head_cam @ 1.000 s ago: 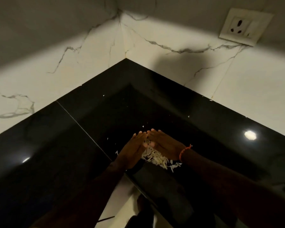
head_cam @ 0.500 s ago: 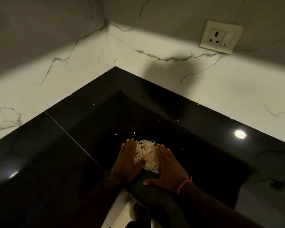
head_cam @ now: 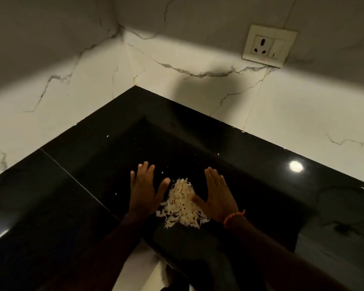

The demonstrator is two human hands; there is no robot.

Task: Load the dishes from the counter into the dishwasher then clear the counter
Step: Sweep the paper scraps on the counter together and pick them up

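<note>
Black granite counter [head_cam: 76,206] is showing around the pale scraps [head_cam: 182,203], now heaped tighter. My left hand [head_cam: 145,191] and right hand [head_cam: 218,196], flat and empty, are parting beside it, so scooping seems next.

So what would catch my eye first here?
Probably the pale heap of food scraps on the glossy black counter, flanked by the flat, open left hand and right hand. Next, the white socket high on the marble wall, upper right.

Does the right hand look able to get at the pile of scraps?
Probably yes: the right hand lies flat, its thumb already at the pile of scraps, with only bare black counter around.
</note>
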